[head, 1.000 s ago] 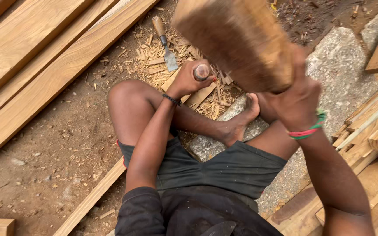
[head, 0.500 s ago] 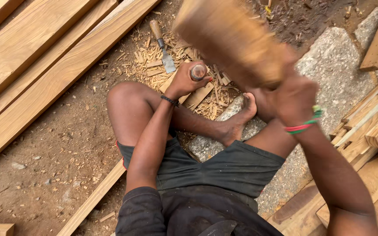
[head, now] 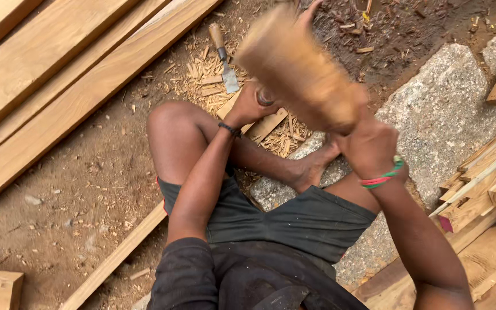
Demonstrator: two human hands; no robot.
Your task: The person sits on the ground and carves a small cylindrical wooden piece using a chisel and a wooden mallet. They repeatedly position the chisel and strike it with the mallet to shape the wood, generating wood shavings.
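The right hand [head: 371, 150] is closed tight around the handle of a wooden mallet [head: 299, 69], whose thick head is blurred and hangs just above the left hand [head: 249, 106]. The left hand is wrapped around the handle of a chisel [head: 265, 96], which stands on a strip of wood [head: 259, 123] lying in a heap of wood chips [head: 202, 74]. Only the butt of that chisel shows (its blade is hidden by the hand and the mallet). A second chisel [head: 224, 57] lies loose on the chips, just beyond the left hand.

No box or bin is in view.

The ground is bare brown dirt [head: 76, 195]. Long planks [head: 58, 74] lie well to the left of the chip heap, a grey stone slab [head: 443, 115] sits to its right under the person's foot [head: 311, 169], and more cut timber [head: 483, 183] is stacked beyond the slab. A thin batten [head: 116, 258] runs beside the bent knee.

Against half a second ago, the mallet head sits lower and closer to the chisel butt, while the left hand has kept its place.
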